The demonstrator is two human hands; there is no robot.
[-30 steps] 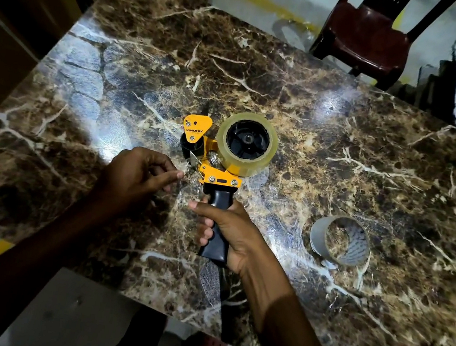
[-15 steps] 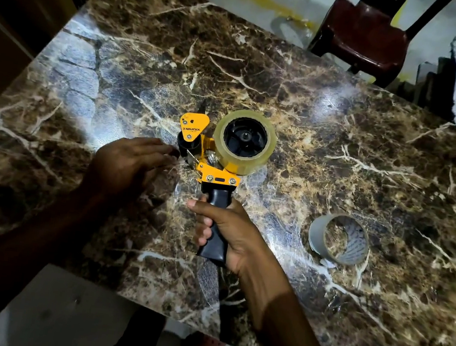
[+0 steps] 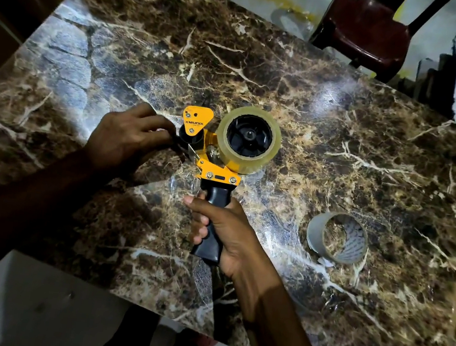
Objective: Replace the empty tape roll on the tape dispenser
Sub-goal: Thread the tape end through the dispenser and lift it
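tape dispenser [image 3: 210, 155] is sitting roughly mid-table on the brown marble table [image 3: 344, 130], yellow frame with a black pistol handle, and there's a full clear tape roll [image 3: 248, 140] already on the black hub. right hand [image 3: 227, 231] has its fingers wrapped tight round the handle, so most of the grip is covered, only the top and the butt end poke out. left hand [image 3: 129, 138] is up against the front end by the black roller under the yellow flap with the brand print on it. its fingertips curl in toward the roller but they sit in shadow behind the hand, so i honestly can't tell if they're pinching a tape end or just touching the roller. the metal blade bit between hand and frame is hard to read too. empty grey cardboard core [image 3: 337, 241] lies well off to the right on the table, on its side, hollow end facing up-ish. a dark red chair [image 3: 367, 28] is cut off at the top edge, and both forearms are very dark.
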